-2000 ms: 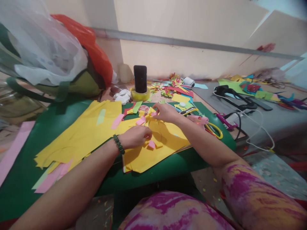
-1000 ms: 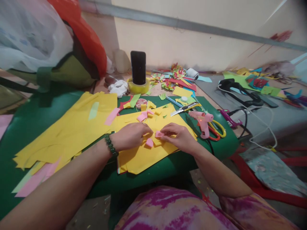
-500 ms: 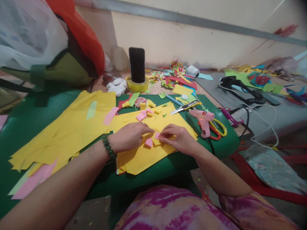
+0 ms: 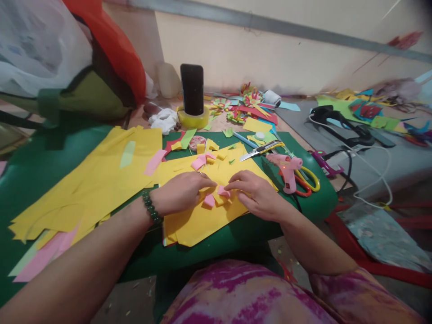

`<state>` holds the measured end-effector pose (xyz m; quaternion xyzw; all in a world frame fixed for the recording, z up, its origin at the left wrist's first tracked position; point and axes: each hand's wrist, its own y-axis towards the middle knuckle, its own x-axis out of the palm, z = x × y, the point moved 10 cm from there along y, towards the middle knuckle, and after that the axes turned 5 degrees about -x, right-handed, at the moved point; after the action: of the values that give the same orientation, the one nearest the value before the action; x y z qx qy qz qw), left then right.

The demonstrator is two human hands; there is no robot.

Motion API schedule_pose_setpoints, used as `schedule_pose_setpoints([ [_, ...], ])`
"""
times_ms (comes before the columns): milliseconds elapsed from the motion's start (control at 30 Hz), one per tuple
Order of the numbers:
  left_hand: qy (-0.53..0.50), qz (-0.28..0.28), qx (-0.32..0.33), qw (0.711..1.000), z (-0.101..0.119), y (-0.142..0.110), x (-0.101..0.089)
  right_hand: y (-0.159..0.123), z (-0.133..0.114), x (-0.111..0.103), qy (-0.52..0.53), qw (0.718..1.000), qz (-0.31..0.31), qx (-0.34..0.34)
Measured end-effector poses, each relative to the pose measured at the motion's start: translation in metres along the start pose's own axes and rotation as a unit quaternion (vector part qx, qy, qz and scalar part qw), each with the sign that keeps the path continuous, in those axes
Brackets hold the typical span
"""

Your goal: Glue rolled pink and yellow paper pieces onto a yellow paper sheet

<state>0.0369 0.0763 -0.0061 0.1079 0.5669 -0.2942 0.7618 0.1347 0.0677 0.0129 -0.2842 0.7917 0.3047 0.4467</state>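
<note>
A small cluster of folded yellow and pink paper pieces [image 4: 223, 192] lies on a stack of yellow paper sheets [image 4: 192, 231]. From the left, my left hand [image 4: 182, 192] holds the cluster, its index finger stretched over the top; its thumb is hidden. On the cluster's right side my right hand [image 4: 255, 193] is open, fingers spread, with the index fingertip close to a pink piece. Whether that fingertip touches the paper I cannot tell. More pink folded pieces [image 4: 199, 162] and yellow curled bits lie just beyond my hands.
A box cutter [image 4: 259, 150], a pink hot glue gun [image 4: 288, 168] and scissors [image 4: 315, 179] lie to the right. Behind stands a phone [image 4: 192, 90] in a yellow tape roll [image 4: 194, 120]. Large yellow sheets [image 4: 84, 184] cover the left of the green surface [image 4: 202, 261].
My right hand has let go of the pink piece and opened, its fingers spreading and lifting slightly. The left hand has stayed in place.
</note>
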Motion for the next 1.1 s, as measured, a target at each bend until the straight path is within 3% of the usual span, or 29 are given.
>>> schedule_pose_setpoints([
  [200,0.01,-0.022,-0.012,1.0,0.001,0.001,0.0,0.007,-0.003,0.012,-0.099,0.991,-0.066,-0.059],
  [600,0.011,-0.021,-0.017,1.0,-0.001,0.001,0.001,0.014,-0.012,0.033,-0.161,0.972,-0.155,-0.071],
  [1100,0.003,-0.014,-0.018,1.0,-0.002,0.001,0.001,0.019,-0.014,0.035,-0.184,0.965,-0.182,-0.047],
])
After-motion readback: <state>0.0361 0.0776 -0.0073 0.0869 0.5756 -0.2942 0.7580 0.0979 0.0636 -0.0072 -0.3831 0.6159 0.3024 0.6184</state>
